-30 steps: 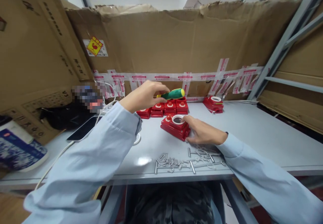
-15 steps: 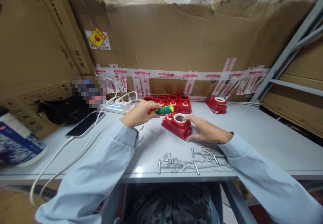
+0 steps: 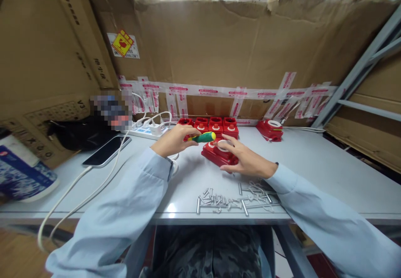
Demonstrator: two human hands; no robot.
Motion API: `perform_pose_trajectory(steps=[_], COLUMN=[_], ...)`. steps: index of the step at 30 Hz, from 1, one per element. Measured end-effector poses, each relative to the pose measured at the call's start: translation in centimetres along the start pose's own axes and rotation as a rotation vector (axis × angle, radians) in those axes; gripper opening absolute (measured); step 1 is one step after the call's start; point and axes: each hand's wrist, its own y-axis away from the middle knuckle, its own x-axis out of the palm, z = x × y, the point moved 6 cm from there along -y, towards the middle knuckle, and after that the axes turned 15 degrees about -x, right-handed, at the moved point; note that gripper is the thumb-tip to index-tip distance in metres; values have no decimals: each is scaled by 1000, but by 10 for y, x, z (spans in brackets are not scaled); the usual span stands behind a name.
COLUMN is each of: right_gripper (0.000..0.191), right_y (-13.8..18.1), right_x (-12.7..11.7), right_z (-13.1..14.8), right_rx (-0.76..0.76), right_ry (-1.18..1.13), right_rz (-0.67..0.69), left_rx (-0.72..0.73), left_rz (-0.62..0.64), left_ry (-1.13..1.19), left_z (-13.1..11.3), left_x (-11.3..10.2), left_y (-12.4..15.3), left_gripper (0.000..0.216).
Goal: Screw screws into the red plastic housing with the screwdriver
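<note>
My left hand (image 3: 173, 140) is closed round a screwdriver with a green and yellow handle (image 3: 205, 137), held level above the table with the handle's end pointing right. Just right of it lies a red box-shaped housing (image 3: 216, 156) with a white ring (image 3: 224, 145) and a round knob on top. My right hand (image 3: 247, 157) reaches over the right end of this housing, fingers apart and partly covering the ring. Whether its fingertips press on the housing is hard to see. Loose screws (image 3: 216, 198) and metal T-shaped bars (image 3: 245, 207) with white cords lie nearer the table's front edge.
Several red housings (image 3: 216, 127) stand in a row behind my hands, and another red housing (image 3: 270, 131) sits further right. At left are a power strip (image 3: 147, 134) with cables, a phone (image 3: 107, 152) and a blue-white container (image 3: 25, 169). Cardboard (image 3: 200, 48) walls the back.
My right hand has shifted left over the red housing, covering more of its ring. The left hand with the screwdriver stays almost in place.
</note>
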Motion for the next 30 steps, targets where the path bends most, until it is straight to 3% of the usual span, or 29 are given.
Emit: perform_pose_trajectory(steps=[6, 20, 30], right_gripper=[63, 61, 68], right_y=[2, 95, 92], right_x=[3, -32, -31], right_z=[-5, -68, -117], right_rx=[60, 416, 552], right_ry=[49, 274, 391], right_rz=[9, -10, -45], left_rx=[-4, 15, 21], left_rz=[0, 18, 18], left_ry=[7, 19, -3], left_z=[3, 2, -1], left_x=[0, 3, 5], left_y=[0, 0, 1], left_gripper=[20, 20, 19])
